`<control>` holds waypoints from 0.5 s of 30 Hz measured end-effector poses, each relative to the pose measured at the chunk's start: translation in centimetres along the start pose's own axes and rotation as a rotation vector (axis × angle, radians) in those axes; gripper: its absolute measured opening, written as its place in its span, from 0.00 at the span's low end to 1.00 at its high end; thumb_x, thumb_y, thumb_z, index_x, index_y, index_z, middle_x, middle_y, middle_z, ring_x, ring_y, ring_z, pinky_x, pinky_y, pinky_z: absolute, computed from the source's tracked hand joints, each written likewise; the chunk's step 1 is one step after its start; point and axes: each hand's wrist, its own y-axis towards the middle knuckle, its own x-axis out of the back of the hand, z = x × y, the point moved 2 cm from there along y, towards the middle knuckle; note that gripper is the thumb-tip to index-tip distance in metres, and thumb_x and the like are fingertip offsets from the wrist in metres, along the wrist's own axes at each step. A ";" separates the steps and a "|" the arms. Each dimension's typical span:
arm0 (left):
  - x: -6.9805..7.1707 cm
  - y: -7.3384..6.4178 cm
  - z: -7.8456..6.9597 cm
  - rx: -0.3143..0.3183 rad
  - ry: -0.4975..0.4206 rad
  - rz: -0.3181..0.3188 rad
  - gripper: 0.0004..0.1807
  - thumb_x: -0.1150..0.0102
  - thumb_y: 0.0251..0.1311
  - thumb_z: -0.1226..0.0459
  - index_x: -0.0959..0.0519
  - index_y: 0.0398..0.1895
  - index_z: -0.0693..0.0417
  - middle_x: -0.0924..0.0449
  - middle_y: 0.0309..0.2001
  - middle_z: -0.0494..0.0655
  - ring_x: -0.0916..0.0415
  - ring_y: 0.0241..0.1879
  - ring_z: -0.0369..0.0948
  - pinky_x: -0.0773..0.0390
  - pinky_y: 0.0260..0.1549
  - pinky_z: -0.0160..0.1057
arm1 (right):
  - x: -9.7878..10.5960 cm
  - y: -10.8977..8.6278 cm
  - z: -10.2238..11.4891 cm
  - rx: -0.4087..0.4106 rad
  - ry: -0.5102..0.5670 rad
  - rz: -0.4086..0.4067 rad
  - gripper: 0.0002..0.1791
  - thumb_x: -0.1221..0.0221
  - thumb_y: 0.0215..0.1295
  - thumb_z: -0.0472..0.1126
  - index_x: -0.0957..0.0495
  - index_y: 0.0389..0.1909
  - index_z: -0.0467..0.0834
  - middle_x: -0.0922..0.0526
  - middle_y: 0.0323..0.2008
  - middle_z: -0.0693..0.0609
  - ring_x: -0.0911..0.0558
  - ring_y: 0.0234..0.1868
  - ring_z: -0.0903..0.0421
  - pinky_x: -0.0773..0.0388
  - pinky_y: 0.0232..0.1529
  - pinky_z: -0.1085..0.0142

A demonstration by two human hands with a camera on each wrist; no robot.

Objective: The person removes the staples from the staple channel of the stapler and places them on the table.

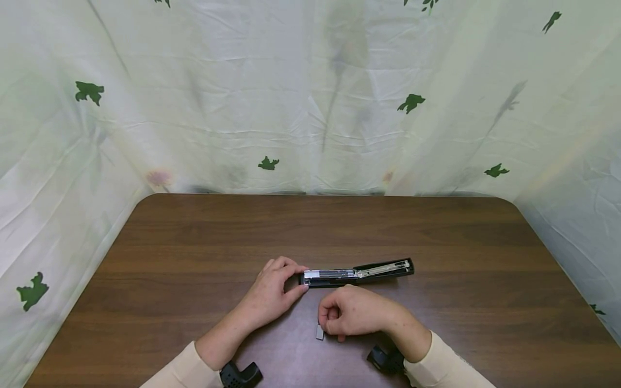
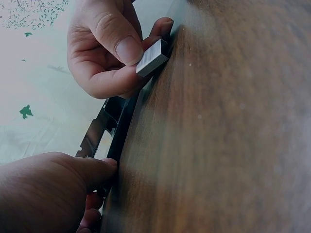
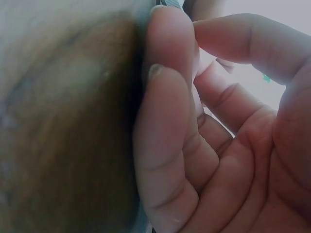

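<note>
A black stapler lies on the table with its top swung open to the right, so the metal staple channel shows. My left hand grips the stapler's left end, thumb on the near side and fingers on the far side. Just in front of the stapler, my right hand pinches a short strip of staples between thumb and index finger. The left wrist view shows the silvery strip jutting from those fingertips, above the tabletop. In the right wrist view the fingers hide most of the strip.
Brown wood-grain table with rounded far corners. A pale cloth with green leaf prints hangs behind it and at both sides. Black wrist devices sit at both cuffs, close to the tabletop.
</note>
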 end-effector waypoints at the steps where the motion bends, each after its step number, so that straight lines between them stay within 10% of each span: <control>1: 0.0 0.0 0.0 0.002 -0.002 0.002 0.17 0.27 0.59 0.61 0.14 0.52 0.47 0.20 0.47 0.40 0.27 0.48 0.40 0.28 0.52 0.47 | 0.0 0.0 0.0 -0.001 -0.001 0.000 0.11 0.38 0.59 0.33 0.21 0.24 0.52 0.22 0.14 0.63 0.21 0.17 0.67 0.34 0.22 0.74; 15: 0.0 0.1 0.0 0.009 0.001 0.014 0.17 0.27 0.59 0.60 0.15 0.52 0.46 0.19 0.47 0.40 0.27 0.48 0.40 0.28 0.52 0.47 | 0.0 0.1 -0.1 -0.027 0.015 -0.006 0.11 0.37 0.64 0.34 0.21 0.25 0.53 0.23 0.14 0.60 0.21 0.17 0.65 0.34 0.23 0.74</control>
